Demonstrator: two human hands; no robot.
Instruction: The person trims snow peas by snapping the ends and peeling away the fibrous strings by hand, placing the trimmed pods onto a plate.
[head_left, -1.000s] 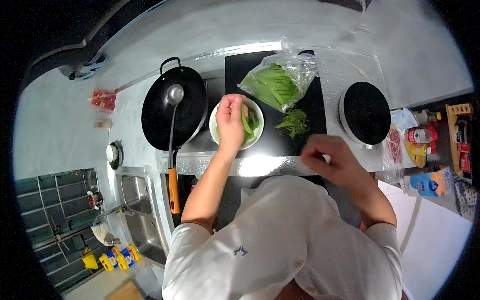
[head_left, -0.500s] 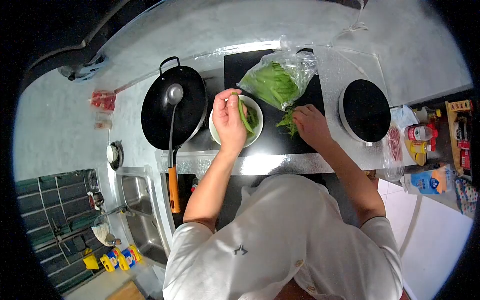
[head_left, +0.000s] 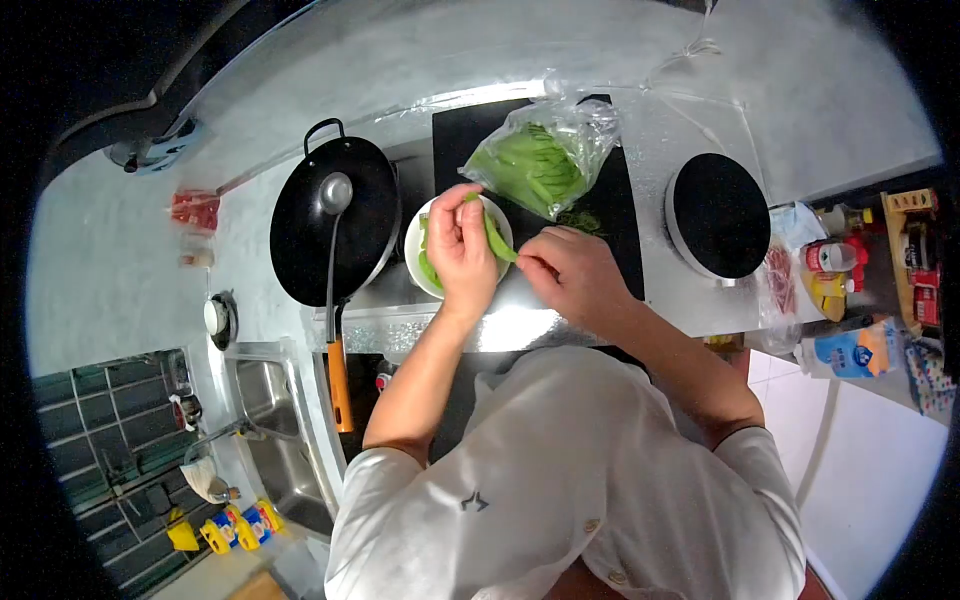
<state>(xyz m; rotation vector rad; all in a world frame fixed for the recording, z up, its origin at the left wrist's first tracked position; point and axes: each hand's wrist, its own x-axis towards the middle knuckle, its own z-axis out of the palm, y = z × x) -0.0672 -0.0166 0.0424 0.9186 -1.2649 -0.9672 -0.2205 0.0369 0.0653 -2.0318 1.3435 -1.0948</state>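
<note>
My left hand is closed on a flat green bean pod above a white bowl, and hides part of the bowl. More green pods lie inside it. At the pod's lower right end, my right hand pinches the tip between thumb and fingers. Behind the hands, a clear plastic bag of green pods lies on the black board. A small heap of thin green trimmings sits just beyond my right hand, partly hidden by it.
To the left are a black wok holding a ladle with an orange handle, and a sink. A round black-topped hob stands to the right. Bottles and a blue-white packet are at the far right.
My right hand has moved from the trimmings heap leftward to the pod in my left hand, and now pinches its end. The whole view has shifted slightly.
</note>
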